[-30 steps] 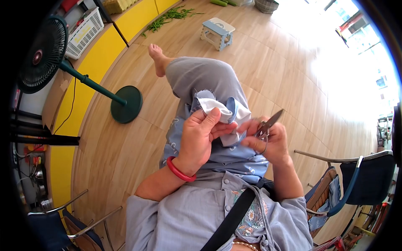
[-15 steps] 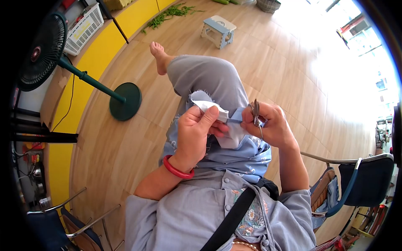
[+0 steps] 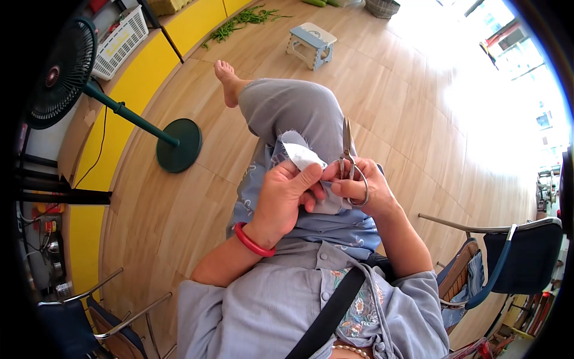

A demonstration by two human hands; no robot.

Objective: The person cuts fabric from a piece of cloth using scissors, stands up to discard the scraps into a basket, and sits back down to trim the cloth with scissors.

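My left hand pinches a piece of white and pale grey cloth with frayed edges, held over my lap. Close beside it, my right hand has its fingers around a pair of metal scissors, whose blades point up and away from me. The right fingertips meet the cloth next to the left fingers. Blue printed fabric lies across my lap below both hands. A red bangle circles my left wrist.
A green floor fan stands at the left by yellow-fronted shelving. Ahead is a small folding stool, with green vegetables on the floor nearby. Chairs stand at the lower left and at the right.
My right hand has moved left and closer to my left hand. The scissors have turned so their blades now show upward. The cloth has shifted slightly right.
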